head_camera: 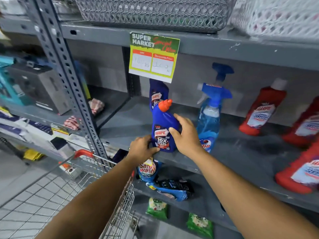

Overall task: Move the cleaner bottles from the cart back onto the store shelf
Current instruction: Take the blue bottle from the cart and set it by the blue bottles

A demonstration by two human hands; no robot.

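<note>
Far left of both hands sat the wire cart [96,171], one cart, red grip on its handle, its basket below the left forearm with no bottle showing in the part that could be seen. The left hand [142,150] was curled around the foot of a blue bottle [164,128] with an orange cap, thumb pressed at the base by the front lip of the grey shelf [245,149]. The bottle stood upright at the shelf's front edge, its label facing out. The right hand [187,138] clasped the same bottle from the other side, fingers spread across its shoulder and label. So, two hands on one bottle! Behind the hands, a second blue bottle [158,92] stood deeper in, partly hidden by a price card [153,56] hanging from the shelf above. Just right of the right hand stood one spray bottle [209,114] of pale blue liquid, with another blue trigger head showing behind it. Well to the right stood red bottles [263,109], four in view, two of them cut off by the frame's edge.
</note>
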